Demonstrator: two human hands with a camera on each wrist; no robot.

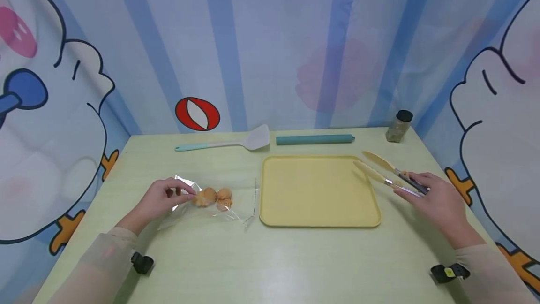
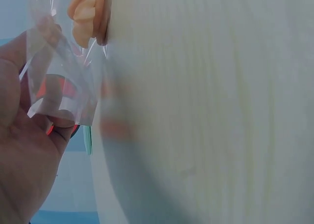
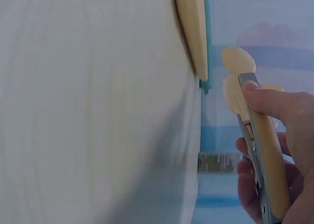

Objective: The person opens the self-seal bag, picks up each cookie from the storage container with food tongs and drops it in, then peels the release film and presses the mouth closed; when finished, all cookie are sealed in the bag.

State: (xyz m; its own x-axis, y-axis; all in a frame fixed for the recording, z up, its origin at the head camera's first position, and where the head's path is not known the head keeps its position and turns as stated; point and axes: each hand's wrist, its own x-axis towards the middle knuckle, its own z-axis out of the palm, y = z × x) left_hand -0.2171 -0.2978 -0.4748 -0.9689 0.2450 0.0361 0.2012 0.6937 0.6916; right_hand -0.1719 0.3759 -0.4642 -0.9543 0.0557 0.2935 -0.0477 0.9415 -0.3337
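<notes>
My left hand point(image 1: 162, 199) pinches the edge of a clear plastic bag point(image 1: 239, 210) on the left half of the table. Inside the bag lie several small golden-brown pastries point(image 1: 209, 196), also visible as pastries point(image 2: 88, 17) at the top of the left wrist view. My right hand point(image 1: 440, 198) grips a pair of tongs point(image 1: 398, 172) by the handles, with the cream tips apart and nothing between them. Those tips reach over the right edge of a yellow tray point(image 1: 316, 191). In the right wrist view the thumb presses along the handle of the tongs point(image 3: 267, 160).
A spatula point(image 1: 255, 138) with a pale green handle lies along the back left of the table. Right of it is a teal stick-shaped item point(image 1: 315, 140). A black-lidded jar point(image 1: 398, 126) stands at the back right corner. Printed curtains surround the table.
</notes>
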